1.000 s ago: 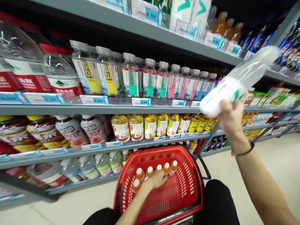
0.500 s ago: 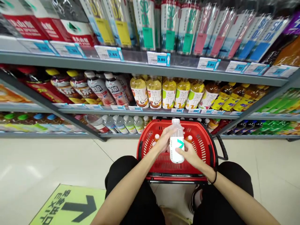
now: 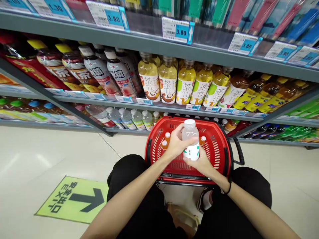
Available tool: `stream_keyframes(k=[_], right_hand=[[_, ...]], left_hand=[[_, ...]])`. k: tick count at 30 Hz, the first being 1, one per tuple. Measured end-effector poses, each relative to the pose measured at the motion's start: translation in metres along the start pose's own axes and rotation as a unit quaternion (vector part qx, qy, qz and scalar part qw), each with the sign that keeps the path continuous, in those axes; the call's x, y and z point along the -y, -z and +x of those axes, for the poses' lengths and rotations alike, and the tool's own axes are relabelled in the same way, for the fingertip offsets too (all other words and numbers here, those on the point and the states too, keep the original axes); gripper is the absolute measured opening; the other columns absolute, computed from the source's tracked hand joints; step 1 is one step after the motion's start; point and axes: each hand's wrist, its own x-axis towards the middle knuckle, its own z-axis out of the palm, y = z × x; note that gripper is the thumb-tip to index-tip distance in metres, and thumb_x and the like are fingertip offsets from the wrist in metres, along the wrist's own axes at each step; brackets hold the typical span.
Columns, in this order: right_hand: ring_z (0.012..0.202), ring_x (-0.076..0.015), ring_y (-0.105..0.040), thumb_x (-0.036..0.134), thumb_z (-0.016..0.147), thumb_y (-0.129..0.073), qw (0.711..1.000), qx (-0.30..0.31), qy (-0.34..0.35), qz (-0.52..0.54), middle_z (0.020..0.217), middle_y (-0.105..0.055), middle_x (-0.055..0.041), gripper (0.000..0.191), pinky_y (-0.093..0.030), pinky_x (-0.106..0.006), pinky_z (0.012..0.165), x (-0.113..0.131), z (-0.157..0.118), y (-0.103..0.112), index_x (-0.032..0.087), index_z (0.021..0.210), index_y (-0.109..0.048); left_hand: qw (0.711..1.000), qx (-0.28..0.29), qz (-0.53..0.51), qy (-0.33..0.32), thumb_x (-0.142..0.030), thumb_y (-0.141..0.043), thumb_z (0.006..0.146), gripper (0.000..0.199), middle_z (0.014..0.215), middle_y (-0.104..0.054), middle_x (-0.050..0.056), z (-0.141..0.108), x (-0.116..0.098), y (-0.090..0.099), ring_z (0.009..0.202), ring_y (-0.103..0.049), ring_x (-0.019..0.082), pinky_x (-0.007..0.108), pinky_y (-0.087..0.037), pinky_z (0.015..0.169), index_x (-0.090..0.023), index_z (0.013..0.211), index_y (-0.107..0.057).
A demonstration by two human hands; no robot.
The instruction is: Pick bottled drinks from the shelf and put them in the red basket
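Both my hands hold one clear drink bottle (image 3: 191, 155) with a white cap and a white label marked in green. My left hand (image 3: 178, 142) wraps around its upper part, the thumb lying across the front. Lower down, my right hand (image 3: 201, 162) grips the bottle near its base. The bottle stands nearly upright over a red shopping basket (image 3: 159, 132). Inside the basket are orange drink bottles with pale caps, two at the left (image 3: 164, 144) and one at the right (image 3: 202, 140), partly hidden by my hands.
Shelves of drinks rise behind the basket; a row of tea bottles (image 3: 186, 84) stands on the middle shelf. Price tags line the upper shelf edge (image 3: 144, 39). A black basket handle (image 3: 239, 152) juts out to the right. A green exit sign (image 3: 74, 199) lies on the floor at left.
The bottle has turned in my hands, so another side of its label faces me. My left thumb now crosses its front. My view has tipped lower and come closer to the shelves.
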Motion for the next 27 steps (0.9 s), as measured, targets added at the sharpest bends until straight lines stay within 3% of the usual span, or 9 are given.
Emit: stream_keyframes(k=[5, 10, 27], right_hand=[[0.084, -0.0196, -0.070, 0.031, 0.068, -0.088, 1.000, -0.009, -0.009, -0.002, 0.103, -0.076, -0.0063, 0.054, -0.060, -0.035, 0.078, -0.010, -0.003, 0.001, 0.020, 0.113, -0.060], [0.087, -0.0209, -0.071, 0.028, 0.070, -0.086, 1.000, 0.014, -0.002, -0.011, 0.104, -0.076, -0.0059, 0.060, -0.060, -0.035, 0.078, -0.009, -0.004, 0.004, 0.020, 0.123, -0.060], [0.091, -0.0234, -0.071, 0.031, 0.068, -0.089, 0.999, 0.008, -0.042, -0.024, 0.108, -0.076, -0.0092, 0.066, -0.060, -0.040, 0.083, -0.012, -0.006, 0.004, 0.016, 0.125, -0.060]], left_hand=[[0.995, 0.037, 0.090, -0.011, -0.040, -0.091, 0.074, 0.053, 0.105, -0.076, 0.010, -0.006, 0.004, 0.003, 0.092, -0.071, 0.021, 0.031, -0.057, 0.080, -0.014, 0.115, -0.069], [0.973, 0.010, 0.227, -0.046, -0.039, -0.083, 0.082, 0.044, 0.113, -0.077, 0.012, -0.013, 0.006, 0.005, 0.095, -0.072, 0.023, 0.034, -0.056, 0.083, -0.015, 0.114, -0.066], [0.980, 0.025, 0.191, -0.047, -0.038, -0.084, 0.082, 0.044, 0.107, -0.077, 0.012, -0.011, 0.006, 0.004, 0.090, -0.074, 0.021, 0.033, -0.058, 0.082, -0.015, 0.113, -0.063]])
